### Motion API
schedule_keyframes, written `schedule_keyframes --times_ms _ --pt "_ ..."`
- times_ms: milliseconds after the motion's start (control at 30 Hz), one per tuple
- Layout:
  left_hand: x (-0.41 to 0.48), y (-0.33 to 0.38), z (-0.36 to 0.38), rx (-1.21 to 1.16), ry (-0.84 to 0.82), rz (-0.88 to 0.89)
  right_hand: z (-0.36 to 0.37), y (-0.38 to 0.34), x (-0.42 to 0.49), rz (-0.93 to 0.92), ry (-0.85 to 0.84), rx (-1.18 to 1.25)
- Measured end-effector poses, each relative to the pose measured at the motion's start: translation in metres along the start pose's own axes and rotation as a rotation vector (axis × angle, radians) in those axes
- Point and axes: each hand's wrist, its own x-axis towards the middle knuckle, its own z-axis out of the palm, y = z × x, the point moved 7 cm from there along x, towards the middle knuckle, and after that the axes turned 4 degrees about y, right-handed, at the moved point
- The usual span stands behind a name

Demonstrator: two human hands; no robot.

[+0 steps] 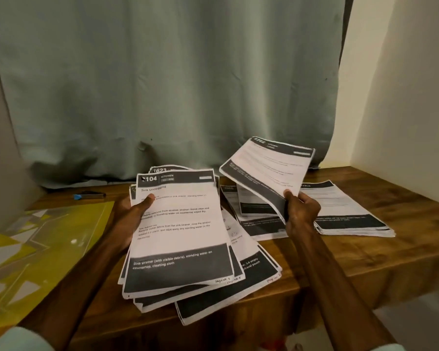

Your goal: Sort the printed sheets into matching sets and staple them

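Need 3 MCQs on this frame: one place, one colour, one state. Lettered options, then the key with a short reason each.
1. Where does the dark tool with a blue end lie?
A. on the wooden table, far left, beyond the mat
B. on the floor
C. on a chair

2. What colour is the mat on the table's left side?
A. red
B. yellow
C. white

3. How is the bundle of sheets in the right hand?
A. lying flat on the table
B. lifted off the table and tilted
C. crumpled into a ball

Key:
1 A: it lies on the wood near the foot of the curtain.
2 B: its surface is yellow with grey shapes.
3 B: the hand grips its lower corner and it is raised clear of the table.
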Motion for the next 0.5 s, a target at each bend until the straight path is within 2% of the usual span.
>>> schedule_keyframes --times_ms 233,500 --pt "-0.008 0.007 0.007 -0.029 0.007 -0.014 0.059 -0.002 -0.075 -0.232 -0.451 -0.214" --pt "-0.009 0.001 0.007 -0.120 0.022 -0.101 0.081 0.039 -0.120 -0.349 -0.587 -0.422"
